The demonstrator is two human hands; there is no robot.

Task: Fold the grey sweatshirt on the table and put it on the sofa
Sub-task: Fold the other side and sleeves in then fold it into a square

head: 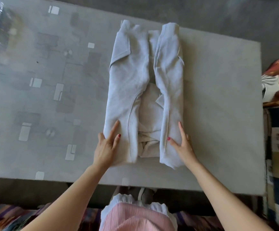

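Your grey sweatshirt (145,90) lies lengthwise on the right half of the glass-topped table (218,114), both sides folded in toward the middle so that a paler strip shows between them. Your left hand (106,147) rests on the near left corner, forefinger straight and flat on the cloth, thumb spread out over the fold. Your right hand (183,144) rests on the near right corner, its fingers (181,130) straight along the outer edge and its thumb laid across the cloth. Neither hand pinches anything. A patterned blanket (278,84) lies just beyond the table's right end.
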